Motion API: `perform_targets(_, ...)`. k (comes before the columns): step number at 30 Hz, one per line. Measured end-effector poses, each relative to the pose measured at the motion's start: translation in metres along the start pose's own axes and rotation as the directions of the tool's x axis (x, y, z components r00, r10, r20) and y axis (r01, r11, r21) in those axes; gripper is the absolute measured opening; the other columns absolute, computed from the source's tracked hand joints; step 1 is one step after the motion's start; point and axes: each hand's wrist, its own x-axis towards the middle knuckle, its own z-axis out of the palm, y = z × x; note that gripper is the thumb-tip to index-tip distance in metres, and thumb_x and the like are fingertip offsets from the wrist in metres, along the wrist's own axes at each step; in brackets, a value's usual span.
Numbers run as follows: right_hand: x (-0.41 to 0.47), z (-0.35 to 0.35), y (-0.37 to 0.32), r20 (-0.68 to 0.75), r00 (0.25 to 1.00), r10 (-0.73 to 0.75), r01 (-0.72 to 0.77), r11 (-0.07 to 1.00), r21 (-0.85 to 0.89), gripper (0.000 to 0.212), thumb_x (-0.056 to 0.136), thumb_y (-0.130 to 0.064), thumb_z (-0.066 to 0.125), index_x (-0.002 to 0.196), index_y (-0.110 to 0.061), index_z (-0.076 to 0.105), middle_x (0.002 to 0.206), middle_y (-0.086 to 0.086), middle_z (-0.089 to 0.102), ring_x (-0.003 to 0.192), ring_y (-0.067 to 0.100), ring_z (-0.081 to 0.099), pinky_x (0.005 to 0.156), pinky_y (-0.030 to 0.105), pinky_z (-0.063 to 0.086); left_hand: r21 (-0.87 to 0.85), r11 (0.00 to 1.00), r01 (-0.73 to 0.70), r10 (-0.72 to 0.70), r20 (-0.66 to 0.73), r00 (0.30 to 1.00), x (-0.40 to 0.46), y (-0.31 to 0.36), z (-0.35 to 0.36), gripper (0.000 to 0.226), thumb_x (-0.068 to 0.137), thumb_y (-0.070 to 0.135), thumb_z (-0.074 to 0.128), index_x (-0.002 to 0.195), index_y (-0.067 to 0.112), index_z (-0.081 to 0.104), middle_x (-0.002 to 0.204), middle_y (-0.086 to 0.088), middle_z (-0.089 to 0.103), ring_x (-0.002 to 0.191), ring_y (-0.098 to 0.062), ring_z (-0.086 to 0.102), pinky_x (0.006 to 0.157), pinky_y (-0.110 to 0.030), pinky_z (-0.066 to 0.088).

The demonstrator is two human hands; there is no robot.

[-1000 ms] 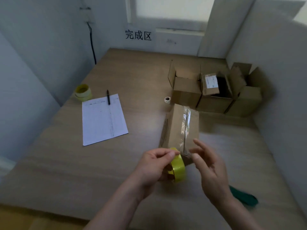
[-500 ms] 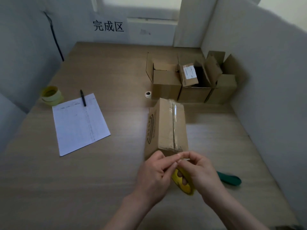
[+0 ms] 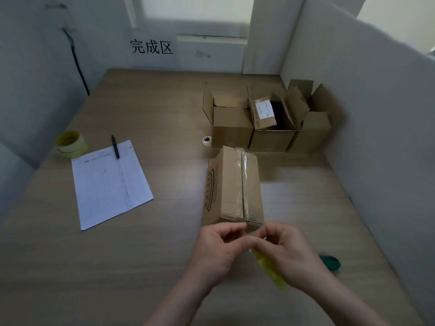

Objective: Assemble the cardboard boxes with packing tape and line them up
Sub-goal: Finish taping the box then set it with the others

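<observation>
At table's near edge | left hand (image 3: 217,250), right hand (image 3: 290,252) pinch tape roll (image 3: 270,270) | taped box (image 3: 235,187) touching fingertips

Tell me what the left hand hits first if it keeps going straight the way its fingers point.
Probably the right hand: the left hand has its fingertips aimed at it, nearly touching, just before the taped box.

Dim, soft daylight enters from the frosted window (image 3: 197,15) at top centre. Clear tape on the closed brown cardboard box (image 3: 235,184) glints. Edges bow; hands slightly blurred.
</observation>
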Motion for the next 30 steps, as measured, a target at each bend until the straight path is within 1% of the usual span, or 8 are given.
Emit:
perform_targets(3, -0.005, 0.0, 0.001, 0.035, 0.999, 0.006, -0.005, 1.0, -0.01, 0.026, 0.071, -0.053, 0.068, 0.077, -0.028, 0.071, 0.063, 0.006, 0.065, 0.054, 0.007, 0.049, 0.053, 0.031, 0.039, 0.146, 0.988, -0.057, 0.053, 0.032, 0.998, 0.005, -0.004, 0.004, 0.009, 0.071, 0.017, 0.085, 0.075, 0.017, 0.077, 0.073, -0.003, 0.074, 0.067, -0.006, 0.063, 0.066, -0.022, 0.051)
perform_targets(8, -0.017, -0.003, 0.008, 0.071, 0.996, -0.049, 0.049, 0.999, 0.006, 0.008, 0.084, -0.027, 0.075, 0.084, -0.036, 0.074, 0.056, -0.011, 0.057, 0.054, 0.001, 0.047, 0.055, 0.027, 0.039, 0.371, 0.901, -0.227, 0.219, 0.065, 0.974, 0.001, -0.013, 0.006, 0.017, 0.077, 0.031, 0.068, 0.07, 0.017, 0.071, 0.064, 0.006, 0.065, 0.06, -0.003, 0.055, 0.057, -0.026, 0.046)
perform_targets(13, -0.042, -0.002, 0.022, 0.122, 0.988, -0.098, 0.055, 0.947, 0.316, 0.077, 0.075, -0.042, 0.072, 0.144, -0.047, 0.038, 0.074, 0.01, 0.069, 0.071, 0.02, 0.065, 0.07, 0.028, 0.05, 0.468, 0.799, -0.377, 0.443, -0.034, 0.896, 0.009, -0.018, 0.009, 0.021, 0.086, 0.028, 0.06, 0.067, 0.018, 0.061, 0.072, 0.007, 0.058, 0.07, -0.011, 0.059, 0.065, -0.036, 0.048)
perform_targets(16, -0.053, -0.015, 0.023, 0.051, 0.978, -0.204, 0.174, 0.921, 0.347, 0.073, 0.078, -0.044, 0.069, 0.146, -0.035, 0.043, 0.066, 0.014, 0.066, 0.063, 0.021, 0.064, 0.068, 0.028, 0.053, 0.532, 0.733, -0.424, 0.522, -0.039, 0.852, 0.012, -0.017, 0.007, 0.026, 0.09, 0.031, 0.055, 0.068, 0.017, 0.056, 0.076, 0.007, 0.053, 0.071, -0.012, 0.056, 0.065, -0.036, 0.046)
perform_targets(19, -0.035, -0.034, 0.032, -0.058, 0.972, -0.228, 0.228, 0.974, -0.015, 0.055, 0.082, -0.054, 0.064, 0.135, -0.053, 0.05, 0.081, 0.004, 0.072, 0.07, 0.018, 0.067, 0.066, 0.036, 0.055, 0.666, 0.591, -0.454, 0.638, -0.043, 0.769, 0.021, -0.017, -0.001, 0.028, 0.09, 0.034, 0.051, 0.068, 0.016, 0.054, 0.083, 0.005, 0.052, 0.077, -0.017, 0.052, 0.068, -0.032, 0.042)
perform_targets(22, 0.001, -0.046, 0.044, -0.073, 0.982, -0.176, 0.11, 0.836, -0.537, 0.053, 0.086, -0.061, 0.059, 0.137, -0.048, 0.051, 0.105, -0.007, 0.074, 0.096, 0.019, 0.068, 0.079, 0.033, 0.052, 0.697, 0.544, -0.467, 0.657, -0.007, 0.754, 0.04, -0.025, -0.009, 0.027, 0.088, 0.032, 0.051, 0.068, 0.015, 0.055, 0.096, 0.003, 0.062, 0.099, -0.019, 0.053, 0.086, -0.035, 0.042)
perform_targets(25, 0.027, -0.042, 0.051, -0.048, 0.987, -0.153, 0.105, 0.842, -0.529, 0.054, 0.086, -0.063, 0.055, 0.137, -0.047, 0.05, 0.095, -0.004, 0.075, 0.09, 0.021, 0.069, 0.079, 0.038, 0.054, 0.676, 0.584, -0.449, 0.571, 0.05, 0.819, 0.057, -0.037, -0.017, 0.027, 0.089, 0.036, 0.047, 0.073, 0.017, 0.057, 0.109, 0.005, 0.067, 0.119, -0.014, 0.048, 0.102, -0.039, 0.041)
perform_targets(30, 0.049, -0.022, 0.048, 0.016, 0.972, -0.234, 0.197, 0.777, -0.599, 0.056, 0.084, -0.072, 0.045, 0.135, -0.051, 0.051, 0.11, -0.005, 0.074, 0.099, 0.023, 0.068, 0.079, 0.039, 0.054, 0.625, 0.657, -0.423, 0.564, -0.034, 0.825, 0.067, -0.046, -0.042, 0.027, 0.088, 0.033, 0.049, 0.07, 0.015, 0.055, 0.104, 0.007, 0.067, 0.111, -0.007, 0.05, 0.1, -0.039, 0.043)
